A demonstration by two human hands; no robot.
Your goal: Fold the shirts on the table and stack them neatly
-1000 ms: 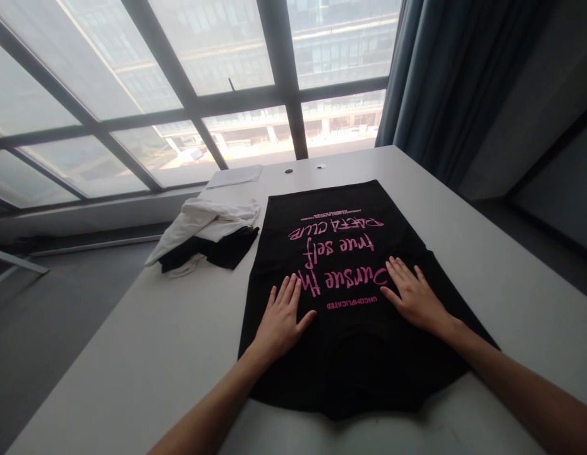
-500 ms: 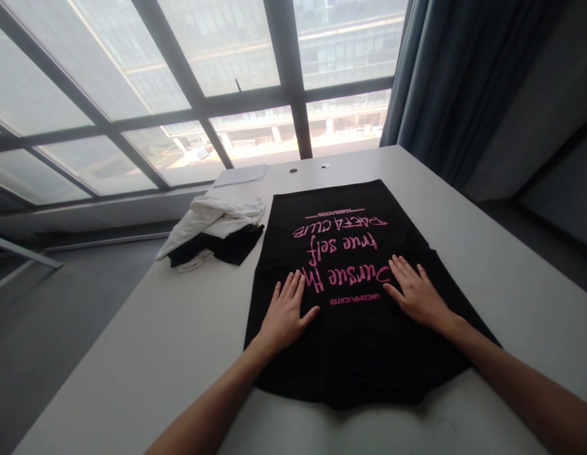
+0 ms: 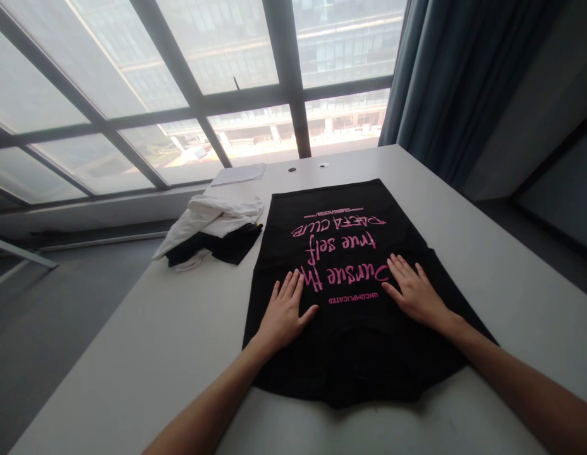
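Note:
A black T-shirt (image 3: pixel 354 335) with pink lettering lies spread on the white table (image 3: pixel 170 347). Its neckline faces me and its hem points to the window, so the print reads upside down. My left hand (image 3: pixel 286 309) rests flat on the left part of the shirt, fingers stretched out beside the lettering. On the right part, my right hand (image 3: pixel 416 294) lies flat too, its fingertips at the edge of the largest line of print. Neither hand grips the cloth.
Left of the shirt lies a loose heap of white and black clothes (image 3: pixel 208 230). Behind it are white sheets (image 3: pixel 239 174), possibly paper. Two round holes (image 3: pixel 292 170) mark the table's far end. A large window stands beyond, with a blue-grey curtain (image 3: pixel 430 82) at right.
Both hands stay flat in the same places on the T-shirt. The whole view has shifted very slightly; nothing else has visibly moved.

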